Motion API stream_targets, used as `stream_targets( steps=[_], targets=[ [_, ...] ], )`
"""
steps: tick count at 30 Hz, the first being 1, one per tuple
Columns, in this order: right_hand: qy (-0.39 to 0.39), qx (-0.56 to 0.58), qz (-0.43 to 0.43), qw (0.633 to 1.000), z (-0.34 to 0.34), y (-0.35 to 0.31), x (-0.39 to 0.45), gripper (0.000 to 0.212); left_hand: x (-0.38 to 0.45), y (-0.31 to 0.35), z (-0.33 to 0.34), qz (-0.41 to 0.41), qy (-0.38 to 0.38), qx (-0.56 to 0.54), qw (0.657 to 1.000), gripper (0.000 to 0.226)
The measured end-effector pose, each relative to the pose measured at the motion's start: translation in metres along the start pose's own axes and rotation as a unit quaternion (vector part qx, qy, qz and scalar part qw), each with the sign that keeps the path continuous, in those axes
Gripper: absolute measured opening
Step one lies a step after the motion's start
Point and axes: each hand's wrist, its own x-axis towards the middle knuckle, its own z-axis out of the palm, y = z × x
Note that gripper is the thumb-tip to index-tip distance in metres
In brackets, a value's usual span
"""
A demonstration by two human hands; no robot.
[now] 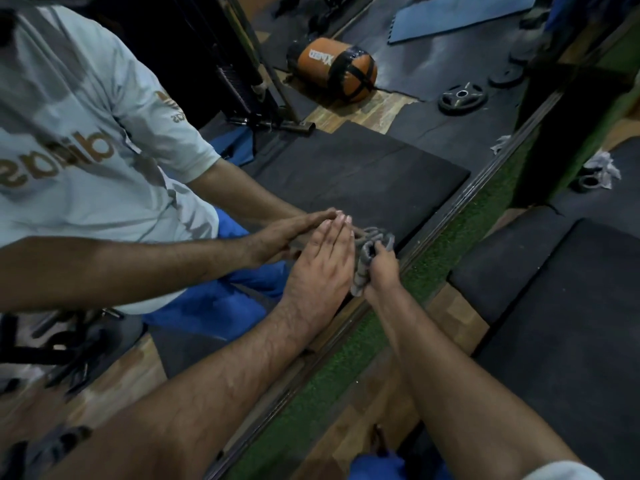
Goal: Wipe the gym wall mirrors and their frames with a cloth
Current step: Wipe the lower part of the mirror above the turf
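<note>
The wall mirror fills the upper left and reflects my body and arms. Its dark metal frame runs diagonally from upper right to lower left. My left hand lies flat, fingers together, pressed against the glass near the bottom edge. Right beside it, my right hand is closed around a bunched grey cloth, which is pressed against the mirror just above the frame. The reflection doubles the cloth and both hands.
A strip of green turf runs along the foot of the frame. Black floor mats and wood flooring lie to the right. A white rag on a small weight plate sits at the far right.
</note>
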Motion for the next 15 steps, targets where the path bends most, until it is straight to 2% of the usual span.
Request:
stream_targets(
  steps=[1,3,5,7,9,12,14,15],
  targets=[
    [0.014,0.046,0.005,0.999,0.001,-0.017,0.006,0.020,0.006,0.000,-0.002,0.007,0.013,0.004,1.000,0.062],
    [0.027,0.111,-0.025,0.993,0.007,-0.063,0.017,0.032,0.020,0.002,-0.005,0.022,0.031,0.008,0.999,0.063],
    [0.046,0.070,-0.098,0.992,0.012,-0.095,0.028,0.051,0.040,0.003,-0.007,0.034,0.028,0.015,0.999,0.063],
    [0.038,0.002,-0.135,0.990,0.005,-0.093,0.041,0.067,0.061,0.005,-0.009,0.035,0.016,0.016,0.999,0.063],
    [0.015,-0.012,-0.123,0.992,-0.003,-0.079,0.037,0.065,0.079,0.008,-0.008,0.033,0.005,0.020,0.999,0.065],
    [0.004,0.063,0.009,0.998,-0.014,-0.075,0.036,0.048,0.088,0.015,-0.011,0.031,-0.021,0.025,0.999,0.066],
    [0.010,0.064,0.018,0.998,-0.013,-0.089,0.051,0.042,0.089,0.021,-0.010,0.014,-0.023,0.015,1.000,0.066],
    [0.012,0.059,-0.006,0.998,-0.011,-0.102,0.057,0.044,0.091,0.023,-0.010,0.007,-0.021,0.005,1.000,0.066]
  ],
)
